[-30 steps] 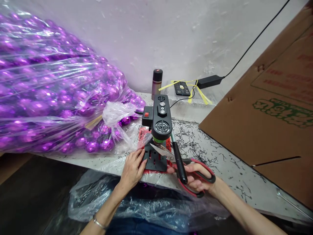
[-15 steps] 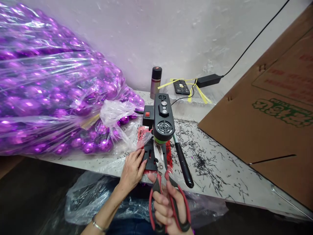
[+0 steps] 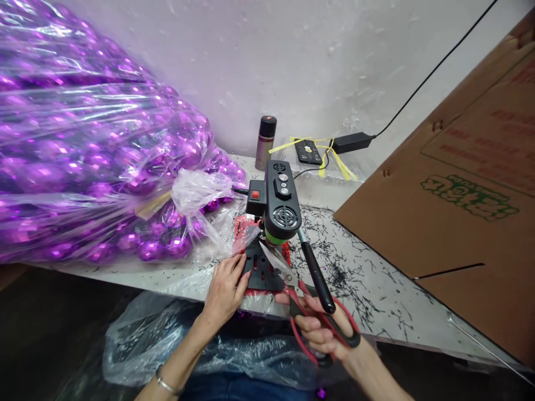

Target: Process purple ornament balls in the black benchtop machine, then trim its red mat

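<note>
A small black bench machine [image 3: 283, 200] with a red switch and a lever with a black handle [image 3: 318, 275] stands on its slotted base plate [image 3: 261, 267]. My left hand [image 3: 225, 283] lies against the left edge of the plate, fingers stretched out, holding nothing. In my right hand [image 3: 321, 328] is a pair of scissors [image 3: 286, 272] with red and black handles. Their blades point up and left over the plate, under the machine's head. The lever handle passes over part of the scissors. Whether the blades touch anything cannot be made out.
A big clear bag of shiny purple balls [image 3: 125, 167] fills the left side. A cardboard box [image 3: 451, 234] leans at the right. Black scraps [image 3: 343, 273] litter the table. Behind stand a spray can [image 3: 266, 142], a phone [image 3: 308, 151] and a power adapter [image 3: 353, 143].
My right hand and the scissors have moved right and tilted, so the blades now slant up-left instead of pointing nearly straight ahead. My left hand has stayed at the plate.
</note>
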A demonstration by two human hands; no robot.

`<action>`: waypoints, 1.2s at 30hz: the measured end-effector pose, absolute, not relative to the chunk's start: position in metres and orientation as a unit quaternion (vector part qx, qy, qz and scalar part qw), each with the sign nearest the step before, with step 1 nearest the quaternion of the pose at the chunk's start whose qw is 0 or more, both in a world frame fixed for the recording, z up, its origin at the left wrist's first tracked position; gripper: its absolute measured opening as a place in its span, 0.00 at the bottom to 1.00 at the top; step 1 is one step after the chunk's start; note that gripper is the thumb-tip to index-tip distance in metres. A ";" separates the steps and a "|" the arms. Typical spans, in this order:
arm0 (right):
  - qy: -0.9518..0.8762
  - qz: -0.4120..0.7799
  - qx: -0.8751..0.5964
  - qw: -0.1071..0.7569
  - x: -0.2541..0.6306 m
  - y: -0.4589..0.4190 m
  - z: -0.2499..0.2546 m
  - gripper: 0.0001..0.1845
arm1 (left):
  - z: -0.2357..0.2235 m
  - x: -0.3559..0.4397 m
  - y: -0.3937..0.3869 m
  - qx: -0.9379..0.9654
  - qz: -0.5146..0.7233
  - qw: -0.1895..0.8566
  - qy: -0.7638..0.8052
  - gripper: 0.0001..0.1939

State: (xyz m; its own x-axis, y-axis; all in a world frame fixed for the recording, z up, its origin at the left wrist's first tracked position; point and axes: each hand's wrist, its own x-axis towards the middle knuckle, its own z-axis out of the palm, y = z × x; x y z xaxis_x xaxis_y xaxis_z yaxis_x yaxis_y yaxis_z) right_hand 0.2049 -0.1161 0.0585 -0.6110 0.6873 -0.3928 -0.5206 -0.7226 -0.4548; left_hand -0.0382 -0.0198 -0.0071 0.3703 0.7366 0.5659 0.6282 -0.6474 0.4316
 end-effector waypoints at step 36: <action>-0.172 0.882 -0.362 0.249 0.242 -0.095 0.079 0.18 | -0.004 -0.037 -0.020 0.827 0.386 0.038 0.407 0.19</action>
